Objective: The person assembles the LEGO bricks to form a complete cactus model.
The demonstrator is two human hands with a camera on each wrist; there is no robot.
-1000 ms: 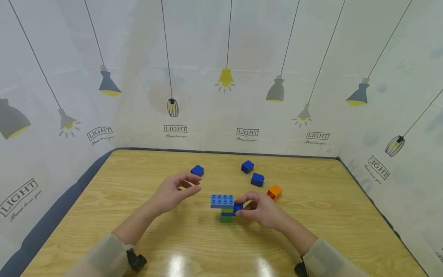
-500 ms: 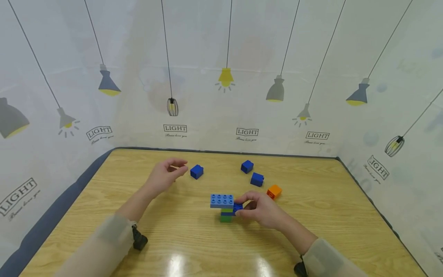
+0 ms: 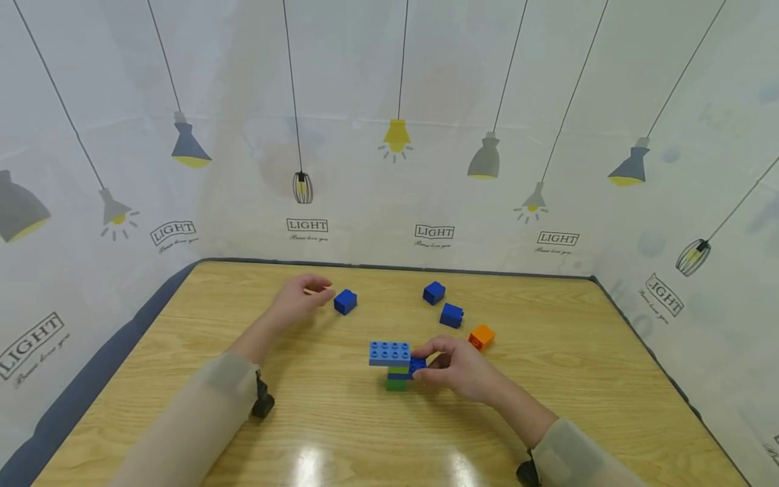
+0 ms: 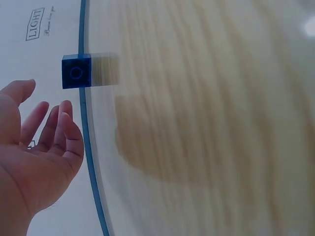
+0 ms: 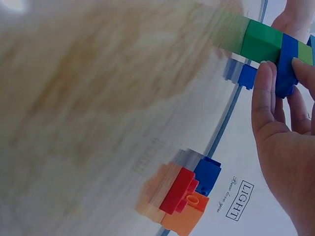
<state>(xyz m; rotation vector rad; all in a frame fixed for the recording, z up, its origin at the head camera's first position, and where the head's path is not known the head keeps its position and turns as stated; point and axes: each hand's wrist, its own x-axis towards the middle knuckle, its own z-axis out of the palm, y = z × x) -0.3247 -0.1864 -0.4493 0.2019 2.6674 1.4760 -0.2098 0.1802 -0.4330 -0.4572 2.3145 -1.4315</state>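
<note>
A small stack of toy building bricks stands mid-table: a green brick (image 3: 396, 385) at the bottom, a dark blue piece (image 3: 417, 365) jutting right, a lime layer, and a light blue eight-stud brick (image 3: 389, 352) on top. My right hand (image 3: 465, 370) pinches the jutting dark blue piece between thumb and fingers, plainly seen in the right wrist view. Farther back, my left hand (image 3: 299, 298) has its fingers loosely bent and holds nothing. Just right of its fingertips lies a loose blue brick (image 3: 345, 302), whose hollow underside faces the left wrist camera.
Two more blue bricks (image 3: 434, 293) (image 3: 452, 316) and an orange brick (image 3: 482, 337) lie on the wooden table (image 3: 584, 379) beyond my right hand. A red brick (image 5: 178, 191) shows beside the orange one in the right wrist view. A lamp-patterned curtain (image 3: 353, 169) borders the table.
My left hand has moved from in front of the loose blue brick to its left side, uncovering it, with fingertips now nearer to it. The right hand and stack have stayed put.
</note>
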